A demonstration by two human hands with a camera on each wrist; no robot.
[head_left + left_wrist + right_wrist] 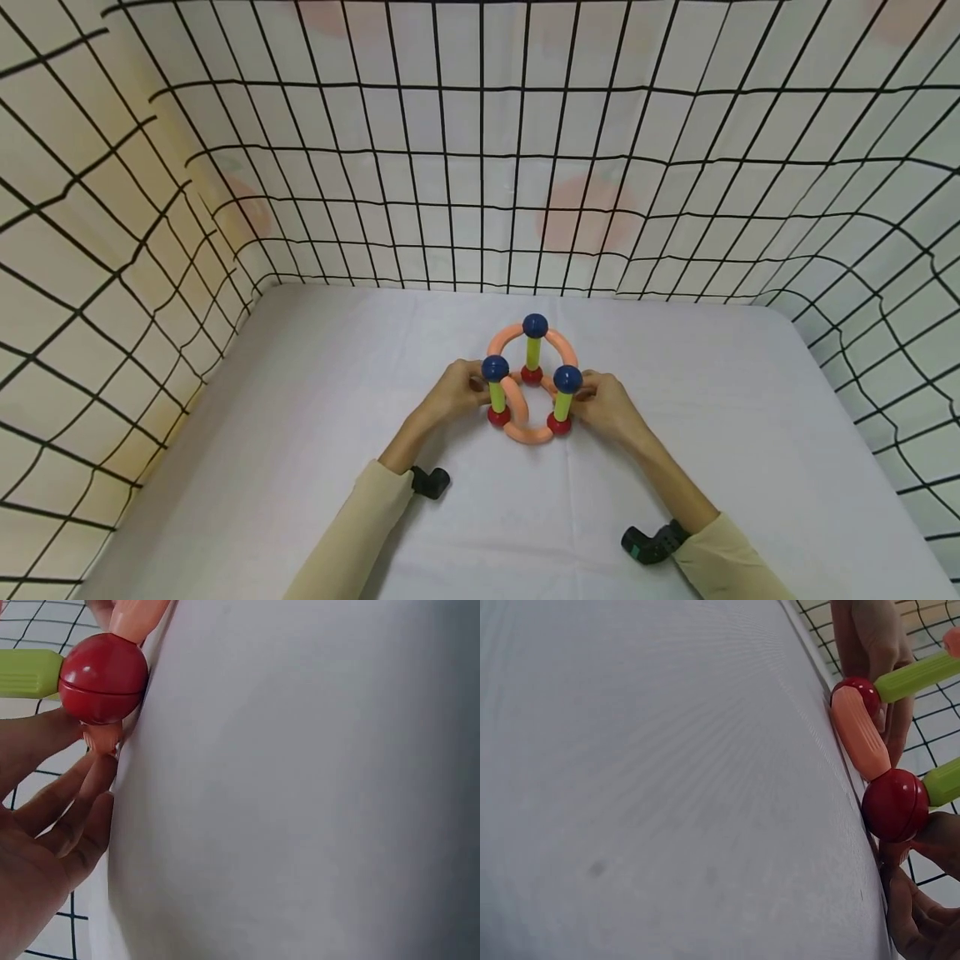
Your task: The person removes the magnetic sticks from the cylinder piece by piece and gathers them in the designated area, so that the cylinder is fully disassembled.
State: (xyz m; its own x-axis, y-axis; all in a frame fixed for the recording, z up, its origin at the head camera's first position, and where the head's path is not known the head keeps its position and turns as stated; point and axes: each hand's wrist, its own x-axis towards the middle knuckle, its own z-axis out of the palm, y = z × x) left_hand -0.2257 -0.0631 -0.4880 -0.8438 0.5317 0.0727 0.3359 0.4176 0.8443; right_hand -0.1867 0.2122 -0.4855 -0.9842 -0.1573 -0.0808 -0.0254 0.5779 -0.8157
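A toy frame of balls and rods stands on the table. Three upright green rods [533, 353] have red balls [559, 424] below and blue balls [567, 379] on top. Orange curved rods [529, 435] link the red balls, and others join blue balls. One orange curved rod [518, 402] slopes down from the front-left blue ball. On the left side my left hand [455, 390] pinches an orange rod end [103, 738] beside a red ball [103, 678]. My right hand [609, 406] pinches the lower orange rod beside the front-right red ball [895, 805]; fingertips are partly hidden.
A white cloth [315, 417] covers the table. Black wire mesh [480, 158] rises at the back and both sides. Black devices [431, 482] are strapped at both wrists, by the beige sleeves [352, 533].
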